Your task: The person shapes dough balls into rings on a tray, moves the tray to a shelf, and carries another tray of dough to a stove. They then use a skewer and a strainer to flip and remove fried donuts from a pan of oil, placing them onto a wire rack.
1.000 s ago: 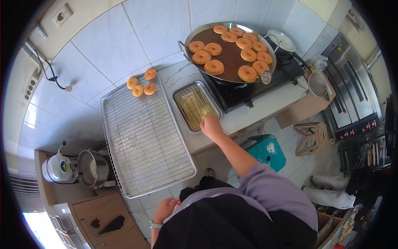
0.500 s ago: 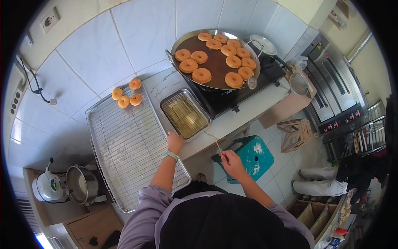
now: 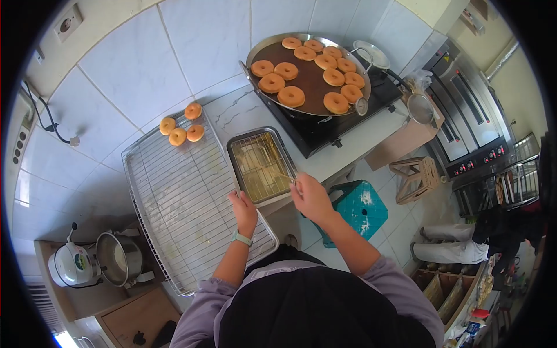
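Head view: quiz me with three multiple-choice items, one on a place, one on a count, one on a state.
1. Where does the small tray sit?
A) between the wire rack and the stove
B) on the floor
C) inside the pan
2. How many doughnuts lie on the wire rack?
A) two
B) four
C) seven
3. What is the right hand doing?
A) lying flat, empty
B) gripping a pan handle
C) pinching a thin stick
Answers: A, it lies beside both; B, four cluster at the far corner; C, the stick points over the tray.
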`<state>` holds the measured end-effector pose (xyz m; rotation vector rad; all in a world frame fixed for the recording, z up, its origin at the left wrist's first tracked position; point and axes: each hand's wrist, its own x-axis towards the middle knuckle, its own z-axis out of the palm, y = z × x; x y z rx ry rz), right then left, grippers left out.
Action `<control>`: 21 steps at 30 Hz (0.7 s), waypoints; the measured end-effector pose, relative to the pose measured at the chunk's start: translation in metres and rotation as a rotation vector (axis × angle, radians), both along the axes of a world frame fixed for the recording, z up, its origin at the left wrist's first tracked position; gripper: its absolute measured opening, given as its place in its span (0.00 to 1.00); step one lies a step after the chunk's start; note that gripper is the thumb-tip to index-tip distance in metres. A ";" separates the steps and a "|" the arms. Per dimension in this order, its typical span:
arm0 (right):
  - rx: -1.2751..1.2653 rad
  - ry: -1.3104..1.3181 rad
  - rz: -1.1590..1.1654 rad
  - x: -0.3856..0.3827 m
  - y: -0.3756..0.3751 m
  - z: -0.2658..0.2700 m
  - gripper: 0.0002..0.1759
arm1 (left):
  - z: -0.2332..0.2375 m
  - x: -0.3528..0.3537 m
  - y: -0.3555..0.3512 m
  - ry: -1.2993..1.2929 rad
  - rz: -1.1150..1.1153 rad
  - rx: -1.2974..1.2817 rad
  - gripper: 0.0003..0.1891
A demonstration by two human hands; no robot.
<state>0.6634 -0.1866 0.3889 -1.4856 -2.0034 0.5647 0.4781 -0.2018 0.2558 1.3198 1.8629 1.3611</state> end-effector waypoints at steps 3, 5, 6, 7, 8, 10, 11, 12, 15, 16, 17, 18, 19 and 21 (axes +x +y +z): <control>0.104 -0.091 0.140 -0.038 0.019 -0.009 0.10 | 0.014 -0.009 -0.023 0.036 0.016 0.086 0.13; 0.153 -0.082 0.213 -0.062 0.024 -0.015 0.11 | 0.036 -0.015 -0.035 0.033 0.027 0.108 0.13; 0.131 -0.097 0.226 -0.072 0.024 -0.013 0.10 | 0.049 -0.018 -0.041 0.020 0.032 0.099 0.12; 0.106 -0.111 0.237 -0.081 0.022 -0.009 0.10 | 0.061 -0.021 -0.048 0.007 0.035 0.088 0.12; 0.080 -0.126 0.244 -0.089 0.020 -0.005 0.10 | 0.073 -0.025 -0.053 0.016 0.044 0.100 0.11; 0.037 -0.138 0.263 -0.101 0.018 0.007 0.10 | 0.096 -0.030 -0.057 0.033 0.053 0.129 0.11; 0.017 -0.146 0.272 -0.105 0.018 0.015 0.11 | 0.104 -0.033 -0.058 0.024 0.050 0.131 0.10; 0.019 -0.159 0.284 -0.109 0.018 0.023 0.11 | 0.112 -0.037 -0.059 0.014 0.048 0.132 0.09; 0.029 -0.180 0.331 -0.111 0.026 0.056 0.12 | 0.135 -0.045 -0.055 -0.007 0.020 0.178 0.06; 0.031 -0.170 0.353 -0.110 0.030 0.072 0.12 | 0.142 -0.046 -0.053 -0.010 0.009 0.199 0.06; 0.035 -0.160 0.375 -0.108 0.035 0.087 0.12 | 0.149 -0.046 -0.049 -0.022 0.003 0.220 0.05; 0.064 -0.176 0.403 -0.105 0.043 0.098 0.13 | 0.156 -0.045 -0.045 -0.034 -0.002 0.241 0.05; 0.094 -0.192 0.430 -0.101 0.053 0.109 0.13 | 0.163 -0.044 -0.040 -0.044 -0.007 0.263 0.05; 0.114 -0.246 0.497 -0.090 0.074 0.138 0.14 | 0.177 -0.042 -0.028 -0.040 -0.017 0.268 0.05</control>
